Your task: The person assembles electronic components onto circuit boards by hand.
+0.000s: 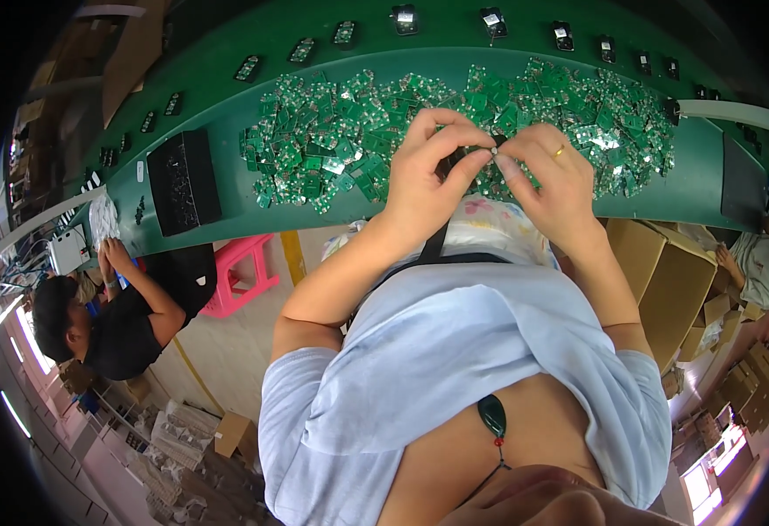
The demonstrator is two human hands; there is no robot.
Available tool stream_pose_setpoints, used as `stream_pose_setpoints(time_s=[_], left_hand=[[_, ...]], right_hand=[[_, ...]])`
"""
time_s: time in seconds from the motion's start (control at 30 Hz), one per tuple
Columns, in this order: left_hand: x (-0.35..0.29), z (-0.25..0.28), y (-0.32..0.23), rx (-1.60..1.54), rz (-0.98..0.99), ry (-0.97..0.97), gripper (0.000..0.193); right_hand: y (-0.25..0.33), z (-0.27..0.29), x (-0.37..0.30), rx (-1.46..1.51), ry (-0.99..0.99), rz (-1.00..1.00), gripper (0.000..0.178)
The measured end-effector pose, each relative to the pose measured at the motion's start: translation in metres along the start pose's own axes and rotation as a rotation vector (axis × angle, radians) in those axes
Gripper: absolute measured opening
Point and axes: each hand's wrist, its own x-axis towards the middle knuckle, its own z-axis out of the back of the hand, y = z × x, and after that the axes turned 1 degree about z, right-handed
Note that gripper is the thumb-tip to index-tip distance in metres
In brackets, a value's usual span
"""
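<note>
My left hand [430,171] and my right hand [553,180] meet in front of me over the near edge of a pile of small green circuit boards [314,131]. Thumbs and fingertips of both are pinched together around one tiny piece [494,151]. It shows a pale spot with something dark beside it, and my fingers cover the rest, so its kind cannot be made out. Loose boards lie just beyond and beneath both hands.
A black tray [212,180] of small dark parts stands on the green table [244,215] at left. Beyond the pile, a green strip [455,26] carries spaced black casings [405,19]. A co-worker [126,329] sits at left near a pink stool [242,273]; cardboard boxes [656,272] stand at right.
</note>
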Motion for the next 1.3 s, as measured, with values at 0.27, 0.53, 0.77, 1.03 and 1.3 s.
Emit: stream_pose_setpoints(time_s=[0.27,0.53,0.77,1.03,1.3], left_hand=[[0.007,0.005,0.012,0.051,-0.077,0.068,0.012],[0.011,0.009,-0.003,-0.329,0.446,0.084,0.024],[0.008,0.009,-0.008,0.015,0.271,-0.051,0.016],[0.009,0.006,-0.010,0.139,0.069,-0.138,0.014],[0.009,0.003,-0.009,0.228,-0.057,-0.153,0.015]], right_hand=[[-0.004,-0.011,0.000,0.176,-0.061,-0.073,0.011],[-0.007,-0.009,0.003,0.348,-0.083,-0.142,0.012],[-0.003,-0.001,0.009,0.110,-0.001,0.085,0.019],[0.002,0.002,0.011,0.061,0.050,0.120,0.022],[0.006,0.006,0.013,-0.024,0.137,0.186,0.028]])
